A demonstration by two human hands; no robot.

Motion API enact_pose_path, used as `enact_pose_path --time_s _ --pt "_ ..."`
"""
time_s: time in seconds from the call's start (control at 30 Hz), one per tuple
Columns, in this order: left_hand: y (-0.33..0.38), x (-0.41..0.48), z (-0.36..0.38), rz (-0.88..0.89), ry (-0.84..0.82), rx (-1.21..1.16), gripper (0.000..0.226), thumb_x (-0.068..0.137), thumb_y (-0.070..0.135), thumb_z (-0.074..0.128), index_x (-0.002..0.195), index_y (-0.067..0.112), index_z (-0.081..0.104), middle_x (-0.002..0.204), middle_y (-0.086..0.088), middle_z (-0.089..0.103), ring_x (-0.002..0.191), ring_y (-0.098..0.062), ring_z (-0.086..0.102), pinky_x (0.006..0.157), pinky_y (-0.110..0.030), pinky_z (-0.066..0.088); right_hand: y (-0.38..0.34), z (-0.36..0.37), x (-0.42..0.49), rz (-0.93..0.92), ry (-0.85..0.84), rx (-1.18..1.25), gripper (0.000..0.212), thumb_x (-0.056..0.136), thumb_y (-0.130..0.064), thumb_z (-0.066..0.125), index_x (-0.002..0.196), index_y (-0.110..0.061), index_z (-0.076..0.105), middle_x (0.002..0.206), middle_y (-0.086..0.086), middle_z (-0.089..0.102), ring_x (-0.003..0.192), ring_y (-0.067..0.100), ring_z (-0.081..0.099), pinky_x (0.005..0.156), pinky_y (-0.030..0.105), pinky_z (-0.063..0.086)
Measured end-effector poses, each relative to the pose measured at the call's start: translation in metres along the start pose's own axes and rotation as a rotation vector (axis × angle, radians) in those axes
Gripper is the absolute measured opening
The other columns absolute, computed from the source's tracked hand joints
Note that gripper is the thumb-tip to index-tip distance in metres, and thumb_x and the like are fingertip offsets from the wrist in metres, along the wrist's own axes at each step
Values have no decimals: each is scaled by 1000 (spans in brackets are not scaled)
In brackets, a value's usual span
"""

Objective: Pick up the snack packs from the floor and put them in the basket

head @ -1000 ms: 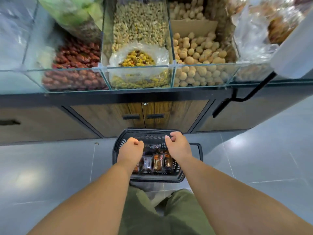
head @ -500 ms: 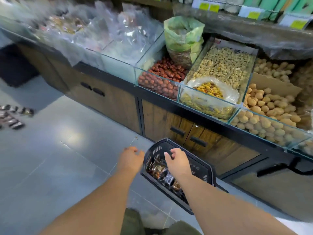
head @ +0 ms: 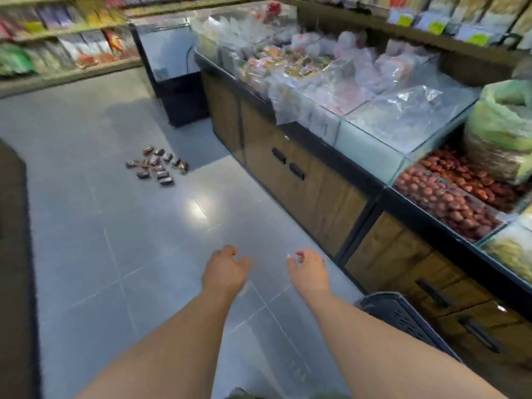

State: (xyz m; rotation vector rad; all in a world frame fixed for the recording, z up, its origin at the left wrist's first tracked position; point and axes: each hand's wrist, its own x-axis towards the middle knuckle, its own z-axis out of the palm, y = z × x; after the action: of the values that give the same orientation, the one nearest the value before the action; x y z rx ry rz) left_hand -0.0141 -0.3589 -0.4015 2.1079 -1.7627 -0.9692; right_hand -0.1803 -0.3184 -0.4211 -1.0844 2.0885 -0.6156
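About a dozen snack packs (head: pixel 157 167) lie in a loose cluster on the grey tiled floor (head: pixel 109 254). They are well apart from the basket (head: pixel 403 321), ahead of it and to its left; blur makes the count unsure. The basket is dark plastic and stands on the floor at the person's right, just beside the front of a long wooden cabinet (head: pixel 316 194). Only its rim and slotted wall show, so what it holds cannot be told.

Both hands are empty. The left hand (head: pixel 226 272) and the right hand (head: pixel 309 273) reach forward over bare tile, ahead of the basket, with fingers loosely curled and grasping nothing.

The task looks unfinished, since the whole cluster has yet to be gathered and brought to the basket.

There is plenty of room to move. From the basket to the packs the floor is open tile, with one bright patch of glare on the way. The cabinet runs on from the basket along the right side of that path. Its door handles stick out low down, and glass bins (head: pixel 449 197) edge its top above the basket. Those are the edges to mind when bending or rising there. Beyond the packs, seen from the basket, stands a dark low unit (head: pixel 178 90), and the packs lie near its foot. Far to the basket's left a dark strip (head: pixel 14 254) borders the tiles. Moving the basket nearer the packs would probably shorten the carrying.
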Motion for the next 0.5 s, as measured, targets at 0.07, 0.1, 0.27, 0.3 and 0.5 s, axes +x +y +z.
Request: enact_pose_path --time_s 0.07,0.1,0.27,0.3,0.5 --pt "-18 18 -24 -43 27 -38 44 91 36 49 129 14 51 130 -11 49 117 -30 51 99 -39 44 -30 25 7 -18 -24 8 41 96 -34 52 125 -5 53 126 13 55 119 26 50 100 31 35" --pt "-27 27 -34 -67 43 -56 44 92 37 48 129 14 51 130 -10 49 116 -29 52 99 -41 44 -44 37 11 -27 -38 5 41 96 -35 51 125 -6 53 125 12 55 118 25 50 99 30 36" --pt "-62 71 -69 -177 91 -84 45 92 38 47 130 14 50 130 -9 51 114 -28 53 97 -42 45 -101 87 38 -94 -117 -12 41 95 -33 52 125 -5 54 124 12 55 117 24 50 98 27 35" --pt "-67 82 -75 -200 103 -88 45 92 38 47 130 14 49 129 -9 52 114 -29 53 97 -42 45 -112 94 46 -106 -131 -12 40 95 -32 53 125 -5 54 124 12 55 116 24 51 98 26 35" --pt "-76 173 -115 -306 201 -113 46 92 39 47 132 15 49 129 -10 53 117 -30 50 98 -42 44 -182 133 133 -176 -187 -60 40 96 -32 51 125 -5 53 125 13 53 116 26 51 98 29 36"
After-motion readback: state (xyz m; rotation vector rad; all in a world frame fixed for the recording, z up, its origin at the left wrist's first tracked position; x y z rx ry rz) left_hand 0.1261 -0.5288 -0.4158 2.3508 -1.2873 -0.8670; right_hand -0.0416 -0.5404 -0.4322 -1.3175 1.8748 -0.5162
